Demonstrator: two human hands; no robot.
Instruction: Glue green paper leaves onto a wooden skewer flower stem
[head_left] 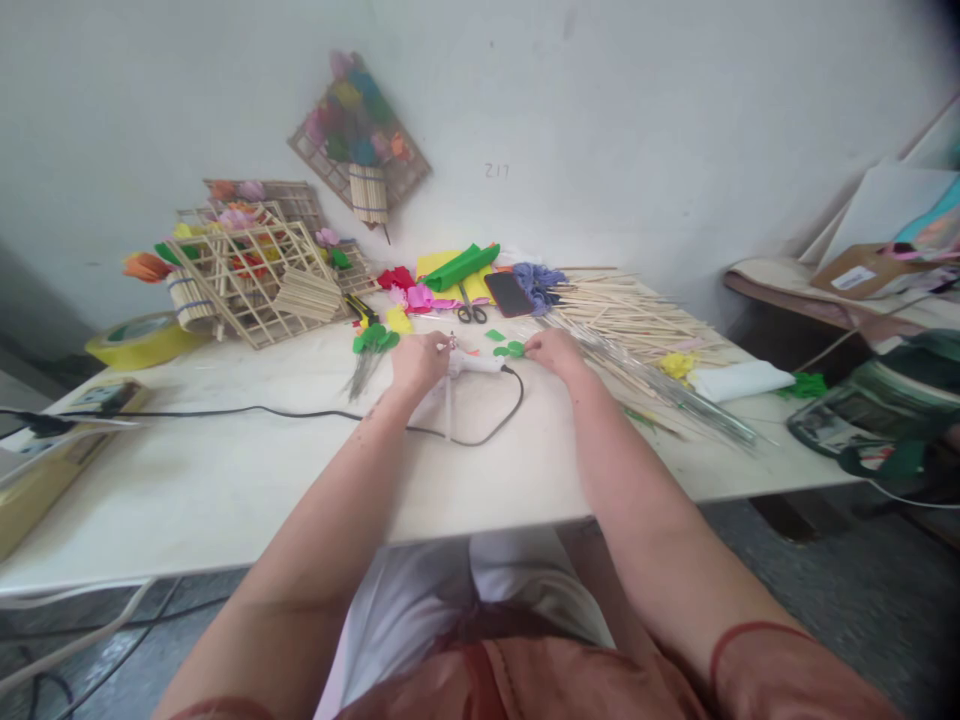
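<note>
A white glue gun (480, 364) with a black cord lies on the table between my hands. My left hand (424, 360) is closed at the gun's left end, near a thin white stick; what its fingers pinch is too small to make out. My right hand (553, 352) has its fingertips together at the edge of small green paper pieces (513, 349), pinching one of them. Another green piece (495, 335) lies just behind. Left of my left hand is a bunch of thin wires with green leaves (376, 338).
Scissors (472, 312), a phone (508, 295) and coloured paper (461, 268) lie at the back. Wooden sticks (630, 310) and clear-wrapped wires (705, 405) spread right. Lattice frames with paper flowers (259, 270), yellow tape (150, 342) and a power strip (75, 440) are left.
</note>
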